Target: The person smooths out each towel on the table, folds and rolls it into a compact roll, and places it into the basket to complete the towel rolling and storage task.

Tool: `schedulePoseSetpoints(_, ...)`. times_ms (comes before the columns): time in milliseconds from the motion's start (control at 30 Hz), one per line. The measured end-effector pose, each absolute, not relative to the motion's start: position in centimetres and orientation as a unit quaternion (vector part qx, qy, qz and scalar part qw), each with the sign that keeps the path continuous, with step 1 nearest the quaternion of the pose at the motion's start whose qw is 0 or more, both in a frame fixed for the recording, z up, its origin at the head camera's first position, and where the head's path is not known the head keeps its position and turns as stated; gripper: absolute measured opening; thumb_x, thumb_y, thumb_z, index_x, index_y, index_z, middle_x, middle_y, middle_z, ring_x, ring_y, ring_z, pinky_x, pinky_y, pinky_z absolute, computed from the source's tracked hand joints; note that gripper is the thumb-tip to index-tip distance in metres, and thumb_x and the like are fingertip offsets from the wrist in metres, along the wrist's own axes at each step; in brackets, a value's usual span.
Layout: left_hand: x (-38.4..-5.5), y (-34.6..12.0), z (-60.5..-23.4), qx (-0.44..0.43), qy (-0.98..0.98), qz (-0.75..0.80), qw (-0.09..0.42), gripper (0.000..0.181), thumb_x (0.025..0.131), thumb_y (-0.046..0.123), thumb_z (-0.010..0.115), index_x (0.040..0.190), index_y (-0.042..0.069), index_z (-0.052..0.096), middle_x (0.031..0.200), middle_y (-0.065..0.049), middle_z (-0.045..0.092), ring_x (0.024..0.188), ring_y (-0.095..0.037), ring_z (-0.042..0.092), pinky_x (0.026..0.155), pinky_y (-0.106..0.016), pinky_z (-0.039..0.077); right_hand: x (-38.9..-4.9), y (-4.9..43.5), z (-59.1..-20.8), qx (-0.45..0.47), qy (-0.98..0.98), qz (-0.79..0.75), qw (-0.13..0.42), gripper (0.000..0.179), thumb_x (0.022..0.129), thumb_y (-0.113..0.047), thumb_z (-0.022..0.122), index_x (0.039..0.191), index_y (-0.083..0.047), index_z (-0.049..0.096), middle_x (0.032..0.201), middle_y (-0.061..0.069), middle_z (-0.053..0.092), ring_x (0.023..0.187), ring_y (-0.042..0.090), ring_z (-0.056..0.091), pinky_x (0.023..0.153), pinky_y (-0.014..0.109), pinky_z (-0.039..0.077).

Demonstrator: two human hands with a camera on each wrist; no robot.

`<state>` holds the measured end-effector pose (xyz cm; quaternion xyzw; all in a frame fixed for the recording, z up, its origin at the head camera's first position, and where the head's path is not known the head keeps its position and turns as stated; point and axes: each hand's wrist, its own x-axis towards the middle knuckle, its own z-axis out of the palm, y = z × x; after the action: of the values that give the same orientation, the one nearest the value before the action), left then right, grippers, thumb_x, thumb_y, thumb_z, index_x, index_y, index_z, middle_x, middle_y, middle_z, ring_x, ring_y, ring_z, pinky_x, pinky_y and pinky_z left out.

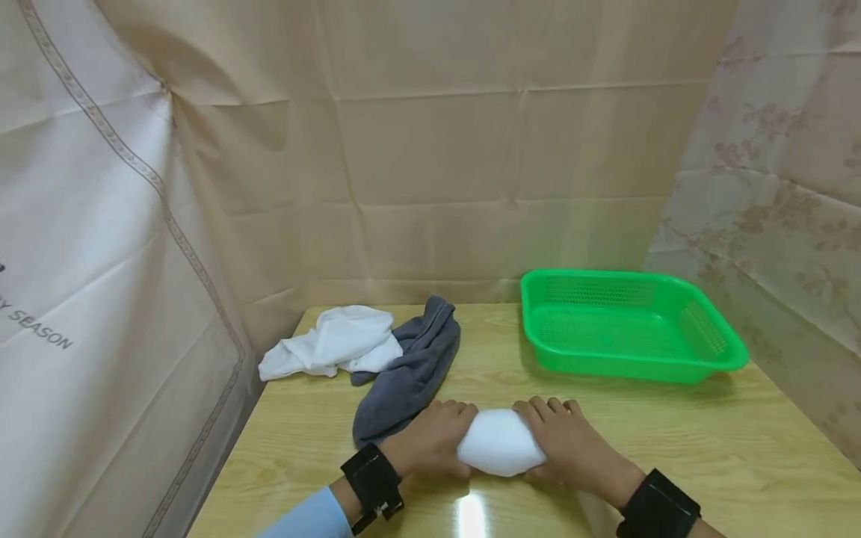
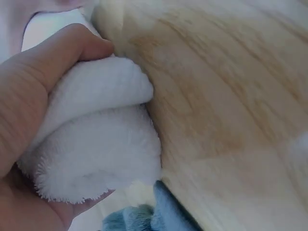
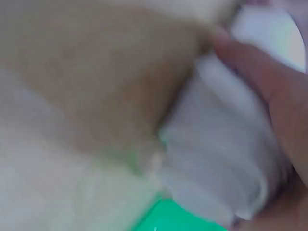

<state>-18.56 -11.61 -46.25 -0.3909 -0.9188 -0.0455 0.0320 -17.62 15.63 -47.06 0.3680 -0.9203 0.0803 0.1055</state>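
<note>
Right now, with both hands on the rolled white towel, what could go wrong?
The rolled white towel might unwind if the left hand or right hand loosens; no tie is visible around it. The left hand could also catch and drag the gray cloth lying right beside it.

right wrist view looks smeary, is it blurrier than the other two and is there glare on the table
Right wrist view: yes, the blurriest, with the rolled towel and green basket both soft; left wrist view: clearer, fibres showing on the towel's fuzzy end; head view: mostly crisp, with a bright white glare streak on the table.
</note>
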Motion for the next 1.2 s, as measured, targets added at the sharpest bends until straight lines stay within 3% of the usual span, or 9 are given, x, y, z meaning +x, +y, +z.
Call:
schedulePoseSetpoints(100, -18.9, -11.8, -46.5, -0.393, -0.916, -0.081, 0.01, 0.073, 0.07, 0.04, 0.091, 0.128, 0.013, 0.055, 0.107, 0.002, 0.064, 0.092, -0.008, 0.06, 0.082, -0.026, 0.052, -17.0, 14.8, -47.6, 0.357, -0.92, 0.061, 0.15, 0.092, 0.065, -0.055, 0.093, 0.133, -0.006, 0.055, 0.118, 0.011, 0.061, 0.102, 0.033, 0.061, 0.085, 0.055, 0.049)
schedulePoseSetpoints(233, -19.1, -12.0, -46.3, -0.405, -0.909, -0.098, -0.003, 0.086, 0.068, 0.035, 0.095, 0.137, 0.013, 0.048, 0.115, -0.001, 0.061, 0.097, -0.009, 0.06, 0.084, -0.025, 0.052, -17.7, 14.7, -47.7, 0.366, -0.916, 0.085, 0.144, 0.085, 0.065, -0.045, 0.095, 0.13, -0.005, 0.057, 0.111, 0.01, 0.065, 0.097, 0.031, 0.064, 0.084, 0.052, 0.053)
schedulePoseSetpoints(367, -19.3, -12.2, -46.0, -0.407, -0.91, -0.08, -0.02, 0.09, 0.066, 0.033, 0.097, 0.139, 0.012, 0.048, 0.119, -0.002, 0.059, 0.101, -0.011, 0.058, 0.088, -0.026, 0.052, -18.9, 15.0, -47.0, 0.399, -0.904, 0.119, 0.101, 0.08, 0.064, -0.034, 0.096, 0.128, -0.006, 0.057, 0.104, 0.005, 0.067, 0.089, 0.026, 0.067, 0.077, 0.047, 0.057)
schedulePoseSetpoints(567, -19.7, -12.3, -45.4, -0.408, -0.898, -0.135, -0.096, 0.084, 0.067, 0.027, 0.097, 0.135, 0.014, 0.048, 0.113, 0.001, 0.063, 0.098, -0.007, 0.061, 0.083, -0.021, 0.051, -20.3, 15.3, -45.8, 0.43, -0.884, 0.184, -0.011, 0.067, 0.062, -0.022, 0.095, 0.117, -0.015, 0.057, 0.096, -0.007, 0.066, 0.083, 0.01, 0.065, 0.071, 0.036, 0.056)
schedulePoseSetpoints(700, -19.9, -12.2, -45.2, -0.405, -0.893, -0.157, -0.119, 0.078, 0.067, 0.024, 0.096, 0.129, 0.016, 0.049, 0.109, 0.005, 0.065, 0.094, -0.004, 0.062, 0.08, -0.018, 0.05, -20.4, 15.5, -45.5, 0.427, -0.88, 0.201, -0.044, 0.07, 0.064, -0.029, 0.097, 0.119, -0.017, 0.057, 0.1, -0.007, 0.067, 0.086, 0.009, 0.065, 0.073, 0.035, 0.056)
schedulePoseSetpoints(867, -19.3, -11.9, -45.2, -0.396, -0.899, -0.148, -0.114, 0.079, 0.066, 0.027, 0.097, 0.129, 0.017, 0.051, 0.107, 0.006, 0.064, 0.093, -0.004, 0.061, 0.08, -0.021, 0.051, -19.2, 15.8, -46.4, 0.429, -0.884, 0.188, -0.001, 0.084, 0.061, -0.042, 0.099, 0.127, -0.015, 0.055, 0.104, -0.003, 0.067, 0.087, 0.014, 0.065, 0.073, 0.039, 0.057)
schedulePoseSetpoints(1067, -19.5, -12.1, -45.2, -0.405, -0.897, -0.153, -0.089, 0.081, 0.069, 0.025, 0.094, 0.137, 0.016, 0.05, 0.117, 0.001, 0.062, 0.101, -0.008, 0.06, 0.085, -0.026, 0.052, -19.0, 15.7, -46.9, 0.407, -0.896, 0.171, 0.046, 0.077, 0.062, -0.027, 0.092, 0.128, -0.015, 0.057, 0.101, -0.004, 0.069, 0.085, 0.013, 0.066, 0.071, 0.04, 0.056)
schedulePoseSetpoints(1200, -20.5, -13.2, -44.6, -0.412, -0.886, -0.203, -0.062, 0.084, 0.075, 0.042, 0.092, 0.145, 0.019, 0.05, 0.13, 0.001, 0.06, 0.112, -0.011, 0.059, 0.091, -0.029, 0.052, -19.5, 15.8, -46.4, 0.401, -0.896, 0.174, 0.081, 0.074, 0.062, -0.026, 0.093, 0.127, -0.011, 0.059, 0.101, -0.002, 0.071, 0.084, 0.014, 0.068, 0.069, 0.038, 0.056)
